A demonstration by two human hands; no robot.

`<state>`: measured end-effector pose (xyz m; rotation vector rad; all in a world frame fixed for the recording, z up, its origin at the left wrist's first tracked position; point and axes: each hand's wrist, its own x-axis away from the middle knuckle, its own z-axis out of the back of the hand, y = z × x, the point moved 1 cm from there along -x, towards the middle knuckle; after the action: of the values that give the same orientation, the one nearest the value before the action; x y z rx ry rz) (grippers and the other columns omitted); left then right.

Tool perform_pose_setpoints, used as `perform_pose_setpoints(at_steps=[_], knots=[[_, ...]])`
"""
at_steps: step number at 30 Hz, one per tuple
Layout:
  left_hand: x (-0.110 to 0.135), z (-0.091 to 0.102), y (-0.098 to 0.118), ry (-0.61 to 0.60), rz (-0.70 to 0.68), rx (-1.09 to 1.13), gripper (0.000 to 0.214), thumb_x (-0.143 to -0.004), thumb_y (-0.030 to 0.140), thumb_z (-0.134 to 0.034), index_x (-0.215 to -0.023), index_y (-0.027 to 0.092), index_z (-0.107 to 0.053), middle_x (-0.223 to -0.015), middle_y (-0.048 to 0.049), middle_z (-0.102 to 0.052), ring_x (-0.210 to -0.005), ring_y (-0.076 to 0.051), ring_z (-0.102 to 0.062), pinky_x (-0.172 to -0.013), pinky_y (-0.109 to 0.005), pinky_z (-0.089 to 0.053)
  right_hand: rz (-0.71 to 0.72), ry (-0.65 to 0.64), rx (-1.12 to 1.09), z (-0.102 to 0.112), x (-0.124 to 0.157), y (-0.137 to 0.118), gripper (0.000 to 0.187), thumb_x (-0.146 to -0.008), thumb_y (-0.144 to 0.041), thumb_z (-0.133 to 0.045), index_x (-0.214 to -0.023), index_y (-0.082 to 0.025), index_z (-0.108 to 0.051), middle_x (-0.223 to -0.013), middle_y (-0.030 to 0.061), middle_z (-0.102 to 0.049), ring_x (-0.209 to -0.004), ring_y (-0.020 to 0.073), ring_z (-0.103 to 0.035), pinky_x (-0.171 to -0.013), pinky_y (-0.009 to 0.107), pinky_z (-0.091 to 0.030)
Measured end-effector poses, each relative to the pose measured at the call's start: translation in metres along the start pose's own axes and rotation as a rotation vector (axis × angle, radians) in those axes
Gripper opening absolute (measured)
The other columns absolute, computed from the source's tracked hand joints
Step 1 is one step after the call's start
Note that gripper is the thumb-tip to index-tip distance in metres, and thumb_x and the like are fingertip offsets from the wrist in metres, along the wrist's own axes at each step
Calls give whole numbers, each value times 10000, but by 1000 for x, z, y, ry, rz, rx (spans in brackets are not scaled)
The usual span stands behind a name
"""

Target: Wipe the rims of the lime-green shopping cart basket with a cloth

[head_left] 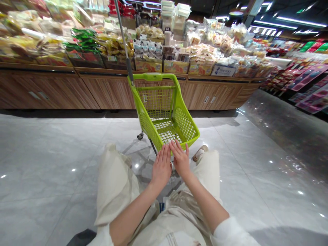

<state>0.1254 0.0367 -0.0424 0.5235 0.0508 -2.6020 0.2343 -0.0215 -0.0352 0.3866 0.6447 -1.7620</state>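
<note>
A lime-green plastic shopping cart [185, 123] with mesh walls stands on the floor in front of my knees. My left hand [162, 165] is stretched out flat at its near rim, fingers straight and together. Beside it, my right hand [180, 161] also has its fingers extended, with the thumb apart, over the same rim. The fingertips of both hands nearly meet. Neither hand holds anything. Whether they press on the rim or hover just above it, I cannot tell. A grey pole [124, 44] rises from the cart's far left corner.
Beyond the cart runs a wooden display counter [107, 89] stacked with packaged snacks [147, 49]. Shelves of packets [311, 82] line the right side. My legs [116, 184] in cream trousers flank the cart's near end. The floor [51, 164] is glossy grey tile.
</note>
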Motion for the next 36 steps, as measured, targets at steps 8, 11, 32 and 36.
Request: perform_pose_setpoints(at_steps=[8,11,32,36], knots=[[1,4,0,17,2,0,787,-904,171,-439,-1554,46,-14,-1631,-149,-176,-1523,-237,-99,-1228,-433,-244,-209,158,126,19,7,116,815,-707,15,-360,-1454,-301,-438,-1442,17,-560,-1445,190,-370,-1203,554,-87],[0,3,4,26,19,27,823,-901,194,-463,-1551,45,20,-1632,-159,-161,-1522,-248,-99,-1226,-441,-249,-315,207,113,12,6,109,827,-700,7,-352,-1467,-293,-418,-1457,27,-543,-1454,207,-355,-1185,575,-126],[2,4,2,50,17,38,805,-903,137,-411,-1550,83,65,-1627,-149,-157,-1515,-235,-125,-1217,-448,-277,-288,216,68,12,9,131,874,-649,6,-356,-1464,-303,-426,-1442,36,-559,-1443,196,-376,-1184,574,-156],[0,1,7,59,44,53,830,-898,161,-441,-1548,67,66,-1630,-162,-147,-1517,-251,-117,-1215,-459,-283,-318,254,0,-5,9,79,873,-671,-1,-351,-1494,-291,-381,-1466,51,-532,-1458,205,-347,-1183,573,-169]])
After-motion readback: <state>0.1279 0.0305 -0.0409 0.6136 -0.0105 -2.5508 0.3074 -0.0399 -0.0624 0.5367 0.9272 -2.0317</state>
